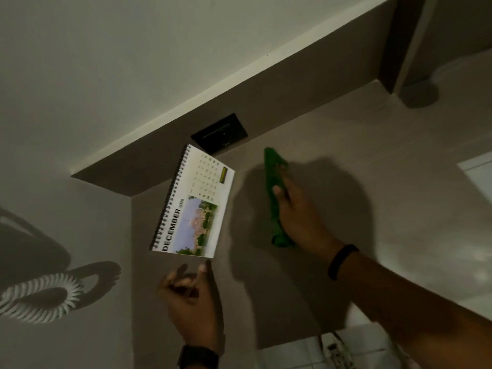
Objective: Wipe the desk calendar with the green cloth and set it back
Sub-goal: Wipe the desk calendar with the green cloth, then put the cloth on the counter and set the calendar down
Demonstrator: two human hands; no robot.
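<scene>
- The right hand (295, 209) is closed around a green cloth (275, 198), with the thumb pressed over the cloth's middle and the fingers wrapped behind it.
- The cloth is bunched into a long roll; one end pokes out past the fingertips toward the wall, the other bulges out near the wrist.
- A dark band (342, 261) sits on the right wrist.
- The right hand and cloth are over the desk (346, 161), to the right of the calendar and apart from it; I cannot tell whether the cloth touches the desk top.
- The left hand (190, 296) holds nothing. Its fingers are loosely curled, with the thumb and one fingertip pointing up toward the calendar's lower edge.
- The left fingertips are just below the calendar (191, 206); the frame is dim and blurred, so they may be barely touching it or just clear of it.
- A dark watch (198, 356) is on the left wrist.
- The calendar stands on the desk near the wall, between the two hands, spiral binding on its left side, showing the December page with a landscape photo and a date grid.
- Behind the calendar, a black socket plate (219, 134) is set in the dark wall panel.
- A white coiled cord (42, 296) hangs at the left, casting a shadow on the wall.
</scene>
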